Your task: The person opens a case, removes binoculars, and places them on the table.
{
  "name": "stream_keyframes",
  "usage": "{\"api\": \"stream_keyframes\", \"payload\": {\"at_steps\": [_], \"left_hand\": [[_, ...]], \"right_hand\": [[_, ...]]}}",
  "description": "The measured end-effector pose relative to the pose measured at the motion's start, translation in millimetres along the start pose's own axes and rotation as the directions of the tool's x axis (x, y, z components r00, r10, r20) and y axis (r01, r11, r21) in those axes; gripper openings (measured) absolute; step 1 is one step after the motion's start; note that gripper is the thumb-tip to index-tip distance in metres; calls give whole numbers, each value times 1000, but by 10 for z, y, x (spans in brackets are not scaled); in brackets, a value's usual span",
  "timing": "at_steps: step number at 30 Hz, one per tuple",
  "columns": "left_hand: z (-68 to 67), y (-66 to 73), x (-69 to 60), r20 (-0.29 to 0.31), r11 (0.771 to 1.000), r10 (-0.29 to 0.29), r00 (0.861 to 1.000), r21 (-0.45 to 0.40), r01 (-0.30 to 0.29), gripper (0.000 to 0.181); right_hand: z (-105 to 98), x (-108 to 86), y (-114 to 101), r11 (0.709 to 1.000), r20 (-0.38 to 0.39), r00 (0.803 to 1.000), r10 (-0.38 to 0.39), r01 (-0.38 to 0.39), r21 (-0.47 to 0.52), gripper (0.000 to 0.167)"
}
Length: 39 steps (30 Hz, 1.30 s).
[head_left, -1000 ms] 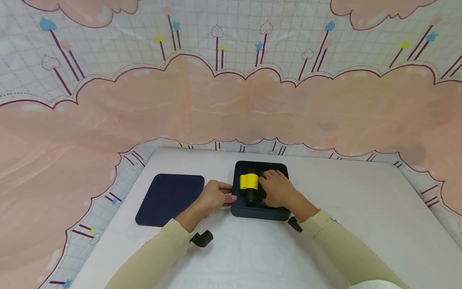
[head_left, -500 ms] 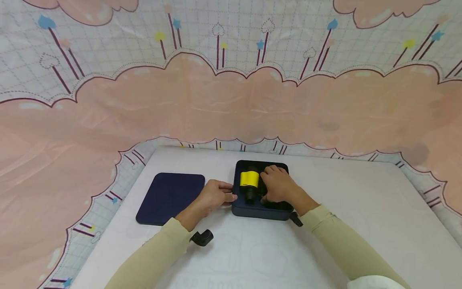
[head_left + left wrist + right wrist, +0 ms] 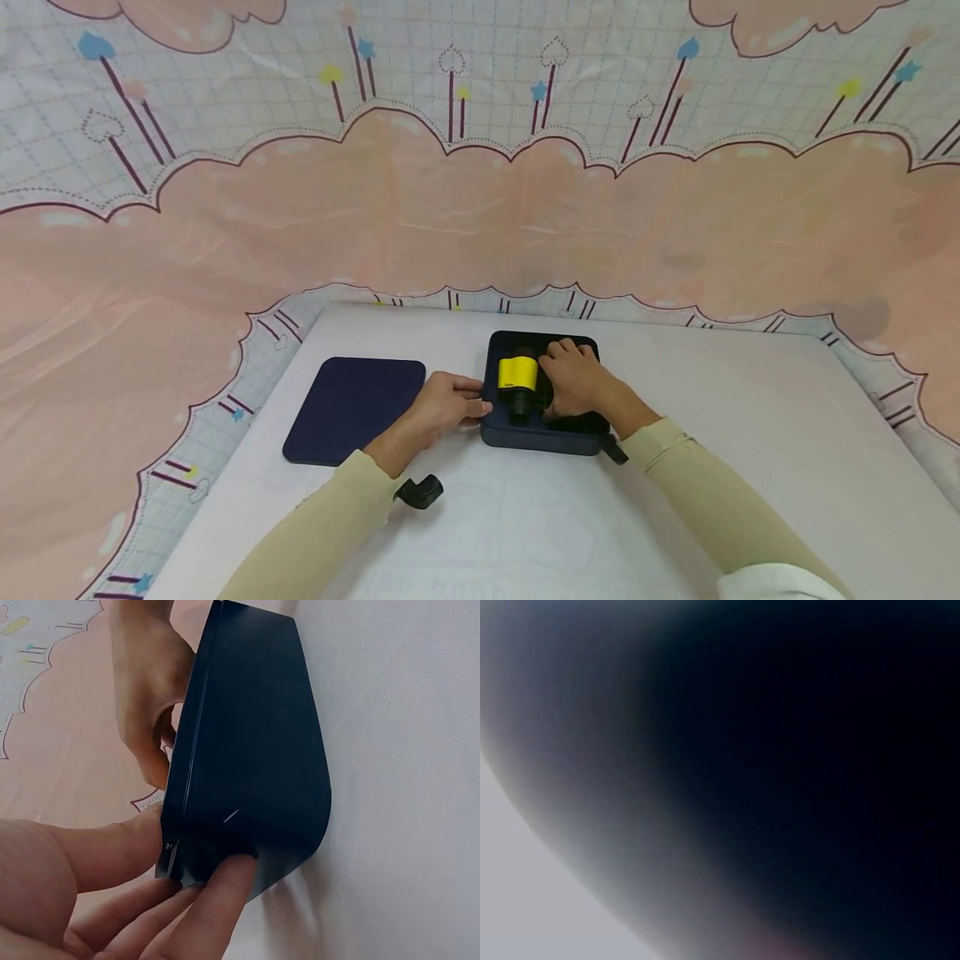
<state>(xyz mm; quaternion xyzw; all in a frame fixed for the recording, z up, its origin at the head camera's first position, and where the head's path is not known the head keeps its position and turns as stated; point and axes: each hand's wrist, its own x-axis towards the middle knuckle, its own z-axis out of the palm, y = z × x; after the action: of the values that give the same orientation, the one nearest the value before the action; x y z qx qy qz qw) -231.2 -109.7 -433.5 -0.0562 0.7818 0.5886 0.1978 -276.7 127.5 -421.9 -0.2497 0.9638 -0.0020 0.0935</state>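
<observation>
Toward the middle of the table stands a dark navy box [image 3: 536, 440] without a cover. Inside its left part lies a yellow-and-black, barrel-shaped device [image 3: 517, 374], perhaps part of binoculars. My left hand [image 3: 442, 406] holds the box's near-left corner; in the left wrist view the thumb meets the rim and the fingertips press the outer wall [image 3: 255, 712]. My right hand [image 3: 576, 383] reaches into the right side of the box, fingers bent down beside the device. Whatever lies under the palm is dark and mostly hidden. The right wrist view is dark and blurred.
A flat navy lid [image 3: 356, 408] lies on the white table [image 3: 735, 408] to the left of the box, partly behind the left forearm. Black wrist-camera mounts [image 3: 422, 492] stick out below both wrists. A patterned pink cloth [image 3: 480, 217] hangs behind the table.
My right hand has shifted slightly away from me within the box, its wrist rising a little. The left hand, lid and yellow-and-black device look unchanged.
</observation>
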Motion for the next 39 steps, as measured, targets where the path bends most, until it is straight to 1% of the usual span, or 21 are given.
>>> {"api": "stream_keyframes", "payload": {"at_steps": [8, 17, 22, 28, 39], "left_hand": [[-5, 7, -13, -10, 1000, -5, 1000, 3, 5, 48], [-3, 3, -35, -20, 1000, -6, 1000, 2, 6, 47], [-13, -6, -30, -20, 1000, -3, 1000, 0, 3, 47], [-21, -35, 17, -23, 1000, 3, 1000, -8, -3, 48], [-15, -27, 18, -22, 1000, 17, 1000, -12, -17, 48]], "right_hand": [[-19, -6, 14, 1000, 1, 1000, -18, 18, 12, 87], [-83, -52, 13, 998, -44, 998, -54, 55, 20, 90], [-164, -74, 18, 998, -54, 997, -63, 63, 10, 93], [-275, -103, 39, 997, -42, 996, -76, 77, 14, 94], [-456, -258, 123, 997, -68, 994, -81, 82, 13, 96]]}}
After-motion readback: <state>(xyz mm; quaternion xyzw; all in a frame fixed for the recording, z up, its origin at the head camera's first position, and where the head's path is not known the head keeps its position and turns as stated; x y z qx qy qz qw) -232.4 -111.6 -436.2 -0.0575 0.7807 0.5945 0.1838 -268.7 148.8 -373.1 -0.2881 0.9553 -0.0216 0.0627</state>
